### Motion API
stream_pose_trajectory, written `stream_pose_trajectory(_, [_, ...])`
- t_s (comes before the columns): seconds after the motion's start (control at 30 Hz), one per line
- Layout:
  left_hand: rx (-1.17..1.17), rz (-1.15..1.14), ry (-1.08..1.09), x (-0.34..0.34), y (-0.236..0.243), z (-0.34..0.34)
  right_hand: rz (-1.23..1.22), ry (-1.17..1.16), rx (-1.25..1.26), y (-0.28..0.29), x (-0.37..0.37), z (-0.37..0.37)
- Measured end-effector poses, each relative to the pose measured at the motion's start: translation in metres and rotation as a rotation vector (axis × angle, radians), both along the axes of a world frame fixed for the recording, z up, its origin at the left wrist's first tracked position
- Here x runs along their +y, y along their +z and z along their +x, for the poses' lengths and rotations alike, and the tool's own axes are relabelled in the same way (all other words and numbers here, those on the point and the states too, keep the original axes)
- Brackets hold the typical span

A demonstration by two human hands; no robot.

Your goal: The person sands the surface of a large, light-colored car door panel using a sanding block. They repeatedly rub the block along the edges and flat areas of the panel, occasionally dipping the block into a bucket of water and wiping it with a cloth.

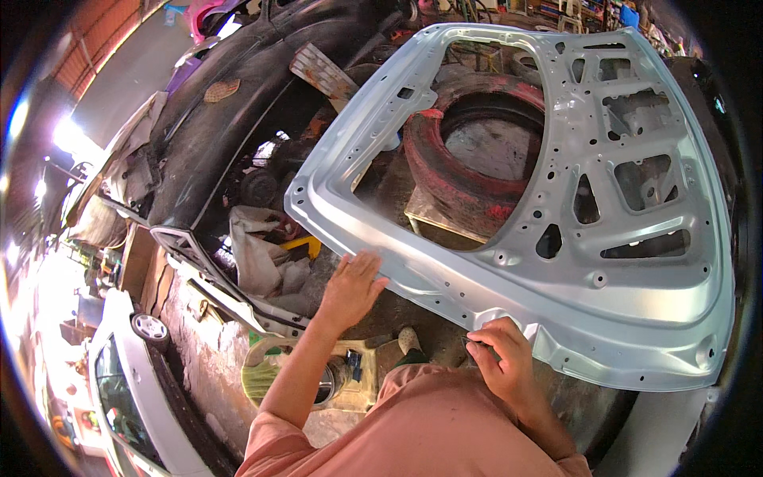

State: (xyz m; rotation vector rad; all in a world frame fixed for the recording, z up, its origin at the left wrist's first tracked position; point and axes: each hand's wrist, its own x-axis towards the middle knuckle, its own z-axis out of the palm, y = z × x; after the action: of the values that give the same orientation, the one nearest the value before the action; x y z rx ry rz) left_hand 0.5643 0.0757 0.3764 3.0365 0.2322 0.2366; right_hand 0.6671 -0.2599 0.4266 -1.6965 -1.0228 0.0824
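Note:
A large silver-grey car tailgate panel point(548, 298) lies in front of me, with a big window opening and several cut-outs. Along its near left edge rests my left hand point(356, 285), fingers stretched out and flat against the metal. My right hand point(504, 356) is closed in a pinch close to the near edge, right of the middle. A small dark piece point(469, 340) shows at its fingertips, too small to name. Whether the right hand touches the panel, I cannot tell.
Through the window opening a red-stained tyre point(445, 176) shows on a low stand point(421, 208). A dark car body point(211, 147) stands at the left. Near my legs is a yellowish plastic stool point(362, 389) with a can on it. A white car point(119, 389) sits lower left.

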Motion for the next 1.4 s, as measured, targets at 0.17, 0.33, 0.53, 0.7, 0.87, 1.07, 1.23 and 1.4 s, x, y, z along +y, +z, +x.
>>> stream_pose_trajectory(0.17, [0.031,-0.049,0.008,0.058,0.003,0.003,-0.024,-0.027,0.033,0.002,0.036,-0.008])
stream_pose_trajectory(0.33, [0.026,-0.023,-0.005,0.118,0.000,-0.002,-0.036,-0.062,0.047,0.005,0.083,-0.017])
stream_pose_trajectory(0.53, [-0.067,0.045,0.026,0.197,-0.011,-0.010,-0.058,-0.122,0.062,0.002,0.139,-0.034])
stream_pose_trajectory(0.7, [-0.015,0.040,-0.051,0.184,-0.015,-0.003,-0.078,-0.185,0.130,-0.005,0.178,-0.047])
stream_pose_trajectory(0.87, [0.004,-0.119,-0.192,0.125,-0.005,-0.002,-0.066,-0.191,0.156,-0.012,0.212,-0.043])
stream_pose_trajectory(1.07, [-0.108,-1.042,-0.187,0.099,0.006,-0.026,0.050,-0.182,0.593,-0.032,0.243,-0.041])
stream_pose_trajectory(1.23, [-0.114,-1.938,0.203,0.084,-0.014,-0.033,0.102,-0.155,0.902,-0.039,0.263,-0.044])
stream_pose_trajectory(1.4, [-0.294,-1.785,0.180,0.093,-0.031,-0.037,0.136,-0.160,0.968,-0.056,0.263,-0.051])
